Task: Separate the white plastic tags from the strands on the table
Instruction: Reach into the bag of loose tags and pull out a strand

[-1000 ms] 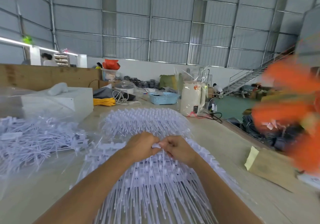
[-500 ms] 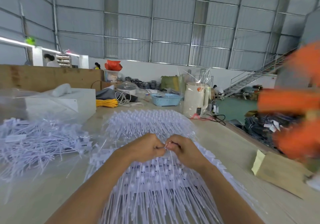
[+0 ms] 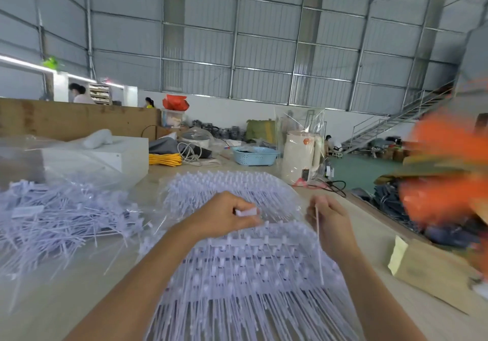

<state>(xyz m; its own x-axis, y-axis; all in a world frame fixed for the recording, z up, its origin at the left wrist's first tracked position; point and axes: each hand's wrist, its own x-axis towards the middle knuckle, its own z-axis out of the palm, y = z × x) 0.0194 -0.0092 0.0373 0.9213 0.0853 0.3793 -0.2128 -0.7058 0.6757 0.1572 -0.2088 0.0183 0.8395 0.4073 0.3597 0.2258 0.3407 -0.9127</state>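
Hands now drawing apart over the sheet of joined white plastic strands (image 3: pixel 253 274) on the pale table (image 3: pixel 79 301) (pinched together a second ago), left hand (image 3: pixel 224 215) pinching a small white rectangular plastic tag (image 3: pixel 246 212), right hand (image 3: pixel 326 218) gripping one thin white strand (image 3: pixel 318 245) — one tag apparently freed.

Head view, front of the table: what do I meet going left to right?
Loose strand pile → left hand pinching a white tag → right hand holding a strand → cardboard box.

Small flat white tag (image 3: pixel 246 212), pinched at fingertip level, apart from thin white strand (image 3: pixel 318 245) hanging upright at three o'clock; big layered bundle of tagged strands (image 3: pixel 245 274) beneath, at six o'clock.
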